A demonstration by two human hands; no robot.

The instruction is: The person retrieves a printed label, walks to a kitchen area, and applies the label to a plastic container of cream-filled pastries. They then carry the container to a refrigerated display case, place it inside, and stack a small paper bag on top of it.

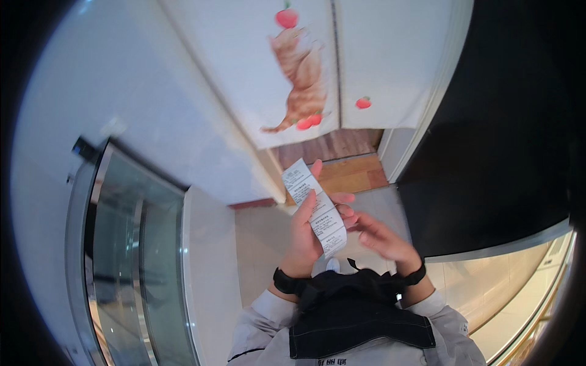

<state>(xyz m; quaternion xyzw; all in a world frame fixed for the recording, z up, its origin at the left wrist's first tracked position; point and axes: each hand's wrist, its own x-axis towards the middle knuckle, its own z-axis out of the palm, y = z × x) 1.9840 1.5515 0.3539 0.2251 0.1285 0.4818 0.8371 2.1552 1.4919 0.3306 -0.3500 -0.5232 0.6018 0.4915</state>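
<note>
Well, that slip point(328, 223) hangs on little more than a thumb, as I see it, so what could go wrong is a slide or a fold. If the thumb eased off, the thin paper might slip out and drop to the floor point(262, 235); if the right hand point(386, 240) caught its edge clumsily, it might crease or tear. Its lower end curls and looks loose, so a knock there could twist it too.

As for where it lies, the slip runs lengthwise over the left hand point(300, 235), its far end leaning to the person's left and its near end above the apron point(360, 338). The left hand is partly closed, thumb across the printed face and fingers behind, some tips showing past the right edge. The right hand is just beside that edge, fingers loosely spread and a little blurred, with nothing visible in its grasp; whether it touches paper or the other fingertips, I can't tell. Each wrist wears a black band point(287, 282). Ahead, a white curtain point(244, 73) with a cat print hangs in the doorway.
</note>
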